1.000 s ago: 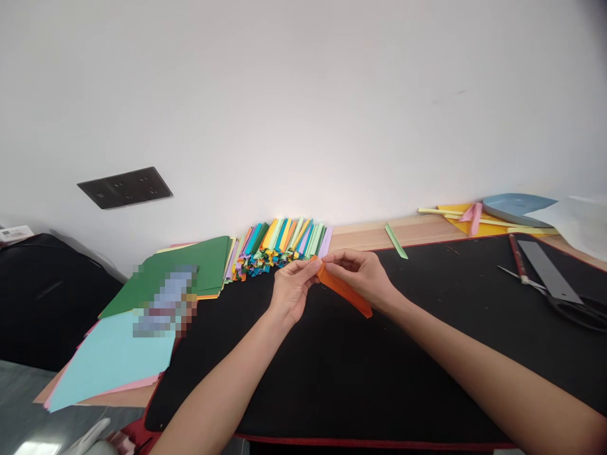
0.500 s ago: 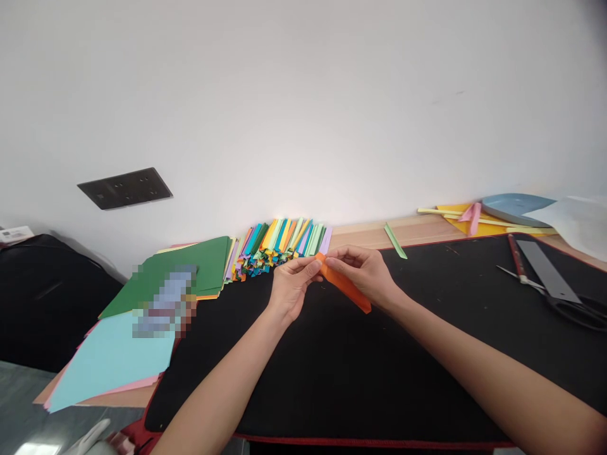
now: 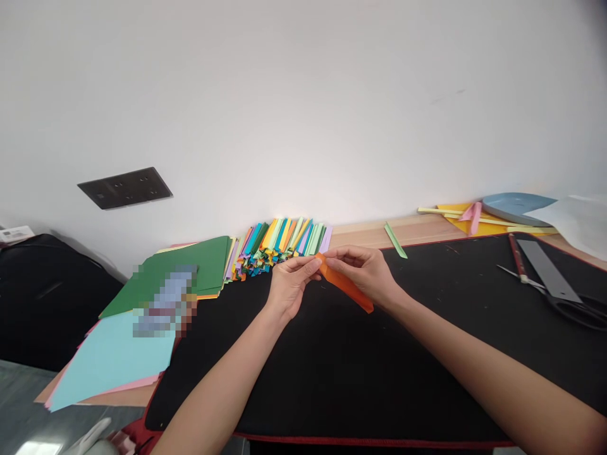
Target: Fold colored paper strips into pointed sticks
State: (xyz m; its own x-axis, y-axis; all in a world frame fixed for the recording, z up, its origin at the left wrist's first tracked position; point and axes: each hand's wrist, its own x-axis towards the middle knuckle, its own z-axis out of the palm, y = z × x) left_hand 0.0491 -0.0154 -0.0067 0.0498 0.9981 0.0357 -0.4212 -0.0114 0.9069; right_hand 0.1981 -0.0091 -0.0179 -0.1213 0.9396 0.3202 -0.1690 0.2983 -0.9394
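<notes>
Left fingers (image 3: pixel 310 268), holding what?

An orange strip (image 3: pixel 349 289), pinched tight by its upper end; its long axis runs from them toward four o'clock

And the right hand (image 3: pixel 372 273)?

At three o'clock, pinching too, nearer the strip's length

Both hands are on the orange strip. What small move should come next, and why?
I'd probably firm the bend at the upper end of the orange paper strip with a light pinch. The left hand grips that end and the right hand holds the strip close beside it, so both seem well placed, while the free end slants down to the right.
</notes>
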